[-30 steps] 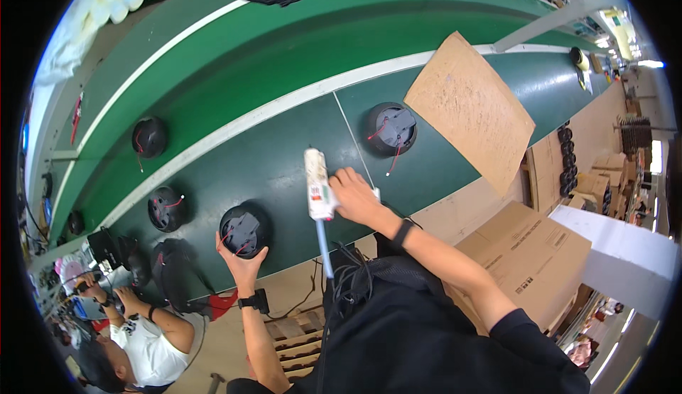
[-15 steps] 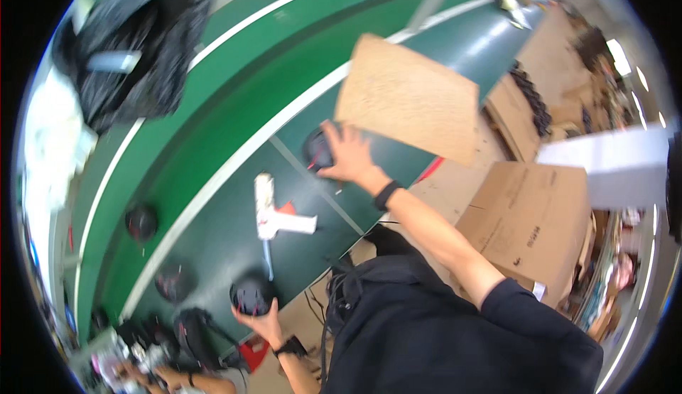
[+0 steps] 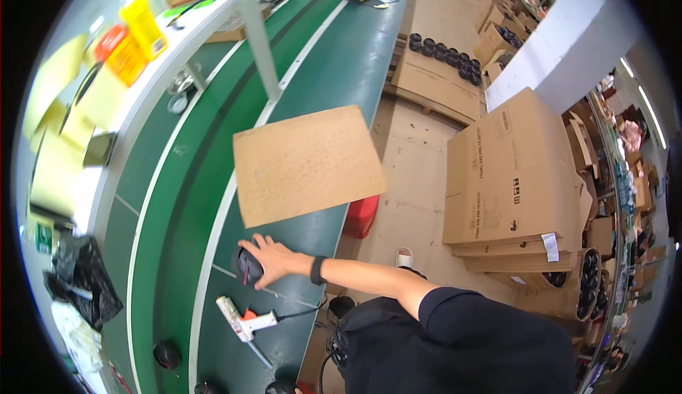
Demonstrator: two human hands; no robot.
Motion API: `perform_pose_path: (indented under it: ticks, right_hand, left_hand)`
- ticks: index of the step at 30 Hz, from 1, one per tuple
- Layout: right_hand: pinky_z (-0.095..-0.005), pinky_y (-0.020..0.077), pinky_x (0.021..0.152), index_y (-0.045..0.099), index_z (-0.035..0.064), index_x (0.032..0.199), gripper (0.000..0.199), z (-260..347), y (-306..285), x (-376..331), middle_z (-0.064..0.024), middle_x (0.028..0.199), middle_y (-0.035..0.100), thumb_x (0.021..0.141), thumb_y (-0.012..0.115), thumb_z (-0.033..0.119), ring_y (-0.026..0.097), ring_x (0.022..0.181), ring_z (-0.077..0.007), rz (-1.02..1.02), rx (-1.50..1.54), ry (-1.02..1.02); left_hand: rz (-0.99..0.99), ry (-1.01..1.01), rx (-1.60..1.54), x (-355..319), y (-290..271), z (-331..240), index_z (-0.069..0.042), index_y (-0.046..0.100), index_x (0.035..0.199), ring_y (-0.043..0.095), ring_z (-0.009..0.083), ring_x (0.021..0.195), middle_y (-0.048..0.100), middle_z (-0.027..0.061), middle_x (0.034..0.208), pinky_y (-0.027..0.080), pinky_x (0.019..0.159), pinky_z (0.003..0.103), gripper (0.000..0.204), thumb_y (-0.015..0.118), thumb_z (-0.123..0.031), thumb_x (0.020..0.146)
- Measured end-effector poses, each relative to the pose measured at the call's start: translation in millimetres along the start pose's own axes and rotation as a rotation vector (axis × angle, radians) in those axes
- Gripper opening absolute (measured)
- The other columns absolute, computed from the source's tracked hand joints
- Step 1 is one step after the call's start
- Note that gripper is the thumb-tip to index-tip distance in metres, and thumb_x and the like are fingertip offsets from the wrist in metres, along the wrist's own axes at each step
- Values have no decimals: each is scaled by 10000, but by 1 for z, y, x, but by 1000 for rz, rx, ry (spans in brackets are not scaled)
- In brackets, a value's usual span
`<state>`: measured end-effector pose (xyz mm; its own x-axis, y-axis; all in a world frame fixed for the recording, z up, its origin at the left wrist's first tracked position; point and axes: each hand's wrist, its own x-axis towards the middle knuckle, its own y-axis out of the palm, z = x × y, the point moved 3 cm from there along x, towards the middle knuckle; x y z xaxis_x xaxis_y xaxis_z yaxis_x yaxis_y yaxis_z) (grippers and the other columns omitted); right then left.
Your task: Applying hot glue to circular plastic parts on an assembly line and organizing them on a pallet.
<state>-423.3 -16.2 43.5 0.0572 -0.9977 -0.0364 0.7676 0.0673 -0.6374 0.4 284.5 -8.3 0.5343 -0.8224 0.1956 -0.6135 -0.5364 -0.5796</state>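
While the right hand (image 3: pixel 273 259) lies fingers spread and palm down on a round black speaker part (image 3: pixel 246 264) at lower centre-left of the frame, the left hand is out of view. Black part sits on the green conveyor belt (image 3: pixel 177 238), with a red wire showing at its left edge; the hand covers most of it, fingers open rather than gripping. Black wristband (image 3: pixel 317 271) on that wrist, dark sleeve further right. Just below the hand lies a white glue gun (image 3: pixel 240 318) with an orange trigger, flat on the belt, apart from the hand, its cable running right. Above the hand a flat brown cardboard sheet (image 3: pixel 307 163) rests across the belt edge. Another round black part (image 3: pixel 167 355) sits lower left on the belt. Stacked cardboard boxes (image 3: pixel 515 181) stand at right on the floor. Black plastic bag (image 3: pixel 82 280) at far left.
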Motion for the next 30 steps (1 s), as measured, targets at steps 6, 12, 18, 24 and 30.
perform_pose_path:
  ticks: [6, 12, 18, 24, 30]
  right_hand:
    - [-472, 424, 1104, 238, 91, 1559, 1213, -45, -152, -156, -230, 1487, 350, 603, 926, 378, 442, 1357, -414, 35, 282, -158]
    - [-446, 361, 1170, 248, 57, 1562, 1212, -189, -276, -322, -232, 1509, 370, 639, 937, 434, 381, 1421, -363, -231, 475, 34]
    - [-459, 381, 1158, 273, 47, 1548, 1185, -328, -331, -456, -246, 1470, 433, 653, 940, 445, 455, 1377, -374, -504, 624, 479]
    - [-467, 378, 1159, 304, 3, 1523, 1185, -406, -359, -494, -258, 1434, 478, 633, 954, 440, 479, 1364, -376, -697, 503, 723]
    - [-483, 417, 1128, 288, -7, 1527, 1241, -522, -423, -525, -283, 1440, 456, 603, 959, 479, 495, 1341, -407, -680, 406, 868]
  left_hand:
    - [120, 2, 9, -98, 74, 2, -311, 486, 1415, 542, 359, 1162, 538, 214, 1346, 518, 884, 543, 852, 885, -79, 699]
    - [432, 101, 99, -166, 184, -68, -209, 432, 1442, 510, 367, 1224, 505, 232, 1381, 467, 968, 519, 917, 910, -131, 663]
    - [705, 148, 164, -233, 292, -140, -107, 377, 1469, 479, 375, 1286, 472, 250, 1415, 416, 1053, 496, 1013, 935, -183, 627]
    - [954, 138, 253, -284, 390, -185, -6, 323, 1496, 447, 382, 1347, 440, 268, 1449, 364, 1138, 473, 1130, 961, -235, 591]
    - [1094, 189, 410, -340, 554, -349, 51, 302, 1493, 436, 412, 1363, 448, 303, 1430, 363, 1162, 468, 1244, 990, -343, 534]
